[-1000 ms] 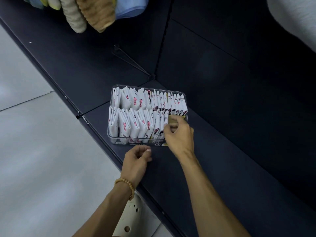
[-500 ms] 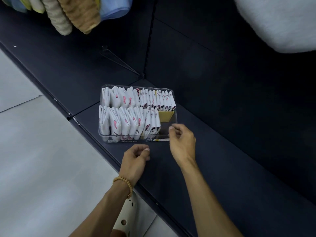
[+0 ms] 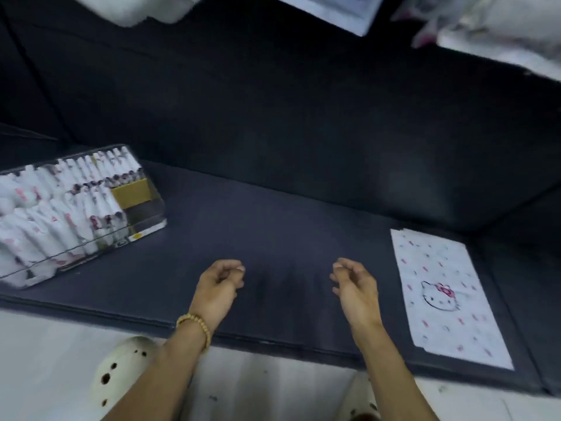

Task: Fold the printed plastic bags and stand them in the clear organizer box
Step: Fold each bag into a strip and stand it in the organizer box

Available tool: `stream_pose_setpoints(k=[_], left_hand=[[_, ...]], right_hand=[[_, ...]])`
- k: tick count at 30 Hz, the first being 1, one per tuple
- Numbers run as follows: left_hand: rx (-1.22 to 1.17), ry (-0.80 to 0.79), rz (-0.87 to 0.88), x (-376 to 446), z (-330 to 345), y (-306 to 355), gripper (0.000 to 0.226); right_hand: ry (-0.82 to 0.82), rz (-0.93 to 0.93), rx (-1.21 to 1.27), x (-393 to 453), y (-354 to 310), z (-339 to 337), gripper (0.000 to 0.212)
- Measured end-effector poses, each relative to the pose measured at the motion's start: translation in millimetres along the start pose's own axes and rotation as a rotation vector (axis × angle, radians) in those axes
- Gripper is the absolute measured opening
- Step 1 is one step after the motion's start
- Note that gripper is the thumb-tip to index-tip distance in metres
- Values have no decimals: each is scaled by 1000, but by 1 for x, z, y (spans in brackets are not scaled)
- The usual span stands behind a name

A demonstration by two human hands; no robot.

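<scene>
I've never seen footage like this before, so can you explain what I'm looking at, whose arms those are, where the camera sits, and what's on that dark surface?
There is no machine here. The single picture comes from a camera worn on a person's head, looking forward and down, so the arms are the wearer's own. The left hand, with a bead bracelet at the wrist, and the right hand hover over a dark shelf, fingers loosely curled, holding nothing. At the left stands a clear organizer box packed with folded printed bags. At the right one flat printed plastic bag lies unfolded. The picture is blurred.
</scene>
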State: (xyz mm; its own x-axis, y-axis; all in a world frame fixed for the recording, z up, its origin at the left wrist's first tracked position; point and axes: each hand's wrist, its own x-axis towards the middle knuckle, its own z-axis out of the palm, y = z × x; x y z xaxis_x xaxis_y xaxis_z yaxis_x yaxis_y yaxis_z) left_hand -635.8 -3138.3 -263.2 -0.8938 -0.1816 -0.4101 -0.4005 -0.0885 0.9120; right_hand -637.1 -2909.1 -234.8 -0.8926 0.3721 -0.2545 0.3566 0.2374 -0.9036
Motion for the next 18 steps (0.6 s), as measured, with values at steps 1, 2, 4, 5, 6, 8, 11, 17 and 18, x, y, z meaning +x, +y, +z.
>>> stream_pose_setpoints(k=[1, 2, 4, 5, 6, 8, 11, 17, 18], left_hand=[[23, -43, 1, -3, 16, 0, 11], [42, -84, 4, -6, 31, 0, 11], [88, -174, 13, -15, 62, -2, 10], [112, -221, 15, -19, 78, -5, 10], [133, -261, 11, -24, 93, -7, 9], [165, -330, 3, -32, 120, -12, 10], [218, -405, 5, -43, 157, -21, 9], [305, -489, 31, -50, 212, -36, 13], [325, -497, 37, -49, 222, -40, 13]], right_hand=[[41, 14, 2, -3, 5, -19, 23], [73, 25, -1, -8, 11, -37, 24], [130, 46, 4, -19, 27, -71, 27], [157, 57, 10, -24, 35, -87, 27], [182, 70, 9, -30, 43, -102, 25], [240, 100, 1, -40, 58, -129, 23], [326, 150, -20, -47, 77, -163, 31], [396, 198, -202, -23, 116, -208, 45], [392, 203, -230, -13, 124, -213, 50]])
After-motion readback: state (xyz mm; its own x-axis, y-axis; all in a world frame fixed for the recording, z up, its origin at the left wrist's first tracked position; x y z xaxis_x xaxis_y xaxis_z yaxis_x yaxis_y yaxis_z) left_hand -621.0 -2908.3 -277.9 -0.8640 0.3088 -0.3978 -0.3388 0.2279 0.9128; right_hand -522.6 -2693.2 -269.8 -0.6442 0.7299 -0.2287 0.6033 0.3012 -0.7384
